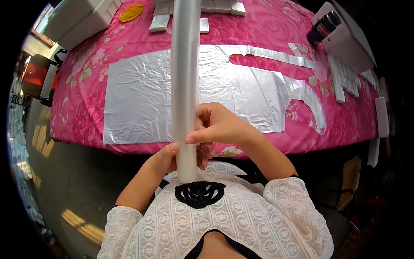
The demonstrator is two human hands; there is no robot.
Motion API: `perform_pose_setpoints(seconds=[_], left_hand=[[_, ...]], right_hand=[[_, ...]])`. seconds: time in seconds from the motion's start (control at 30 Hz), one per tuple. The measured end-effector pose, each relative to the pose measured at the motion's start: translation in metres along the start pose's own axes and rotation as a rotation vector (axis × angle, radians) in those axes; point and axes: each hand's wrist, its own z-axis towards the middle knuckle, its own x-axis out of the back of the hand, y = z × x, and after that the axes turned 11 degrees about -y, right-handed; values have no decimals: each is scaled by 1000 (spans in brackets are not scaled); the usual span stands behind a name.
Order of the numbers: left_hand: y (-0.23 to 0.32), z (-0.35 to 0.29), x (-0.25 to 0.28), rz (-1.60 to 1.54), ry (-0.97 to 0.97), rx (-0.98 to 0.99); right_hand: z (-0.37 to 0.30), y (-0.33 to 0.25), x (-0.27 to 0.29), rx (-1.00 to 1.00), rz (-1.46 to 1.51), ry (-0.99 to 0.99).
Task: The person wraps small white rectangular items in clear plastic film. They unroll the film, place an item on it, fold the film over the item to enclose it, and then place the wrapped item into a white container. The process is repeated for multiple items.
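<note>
Upright in front of me is a long roll of translucent plastic film (185, 77), its lower end close to my white lace top. My left hand (163, 159) is closed round the lower part of the roll, some of its fingers hidden behind. Higher up on the right side, my right hand (221, 127) grips the roll with its thumb across the front. Behind the roll, a thin silvery plastic apron (138, 99) lies spread and wrinkled on the table, its loop and long strip toward the right. The roll covers part of the apron.
A pink flowered tablecloth (82, 99) covers the table. Along the far edge lie several folded silvery packets (159, 23) and a yellow round item (131, 13). White foam boxes (79, 21) stand far left. At right are a dark bottle (323, 27), a white box (348, 46) and more packets (343, 77).
</note>
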Motion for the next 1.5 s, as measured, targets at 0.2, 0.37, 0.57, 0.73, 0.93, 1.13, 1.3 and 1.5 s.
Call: perform_pose_setpoints(seconds=[0.2,0.37,0.57,0.73,0.93,1.13,1.3,1.5], left_hand=[[-6,6,20,393,534,-73],[0,-19,22,508,623,206],[-4,-52,17,567,621,482],[-8,-63,14,569,606,529],[-20,-70,18,545,591,499],[-20,-71,26,576,506,526],[-23,-74,27,580,510,524],[-23,-73,25,576,562,507]], right_hand=[[0,31,-13,-116,-504,253],[-17,27,-7,-189,-635,183],[26,53,-31,608,-1188,139],[45,88,-2,460,-1455,-92],[26,66,74,424,-1572,107],[-2,68,160,280,-1027,904],[-6,36,149,-161,-394,553],[-9,40,156,-285,36,266]])
